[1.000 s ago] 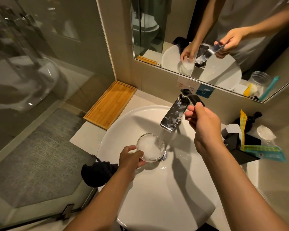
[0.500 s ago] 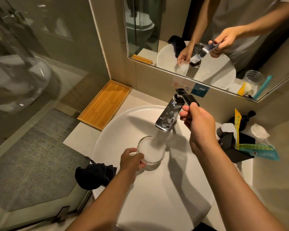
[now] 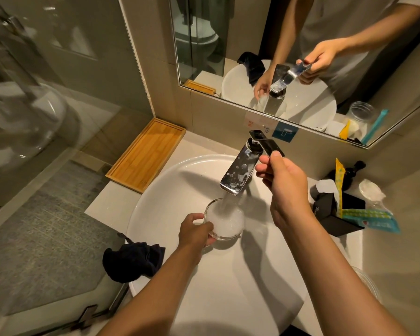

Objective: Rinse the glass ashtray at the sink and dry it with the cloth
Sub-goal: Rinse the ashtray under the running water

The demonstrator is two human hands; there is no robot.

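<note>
Fingers [image 3: 205, 223] of the left hand [image 3: 194, 230] grip the glass ashtray [image 3: 224, 220] under running water; right hand [image 3: 283, 187] pinches the tap lever [image 3: 268, 145], controlling flow.

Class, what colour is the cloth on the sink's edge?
Very dark, black or navy; the cloth shows best in the head view.

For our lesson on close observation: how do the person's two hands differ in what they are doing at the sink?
The left hand grips the glass ashtray by its rim, low in the sink; the right hand pinches the tap handle, higher up. The left hand holds its object under the running water; the right hand stays beside the stream. Both are closed on something.
</note>
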